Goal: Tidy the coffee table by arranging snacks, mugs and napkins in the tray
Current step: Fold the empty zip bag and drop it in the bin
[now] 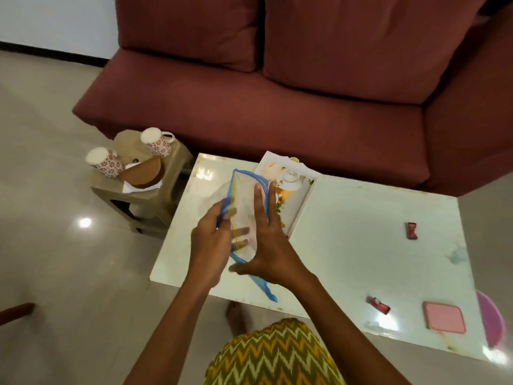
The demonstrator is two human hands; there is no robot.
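Hands: my left hand pinches the zip bag by its blue edge; my right hand lies flat against its side, fingers straight.
Bag: above the coffee table, just before the tray.
Advice: I should flatten it, then lay it in the tray.
Farther: mugs on the stool, well apart.

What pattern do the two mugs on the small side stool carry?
The mugs are white with small red flowers, seen in the head view.

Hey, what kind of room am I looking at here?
Most likely a home living room: a maroon sofa, a low white coffee table in front of it, and a small stool beside it holding floral mugs.
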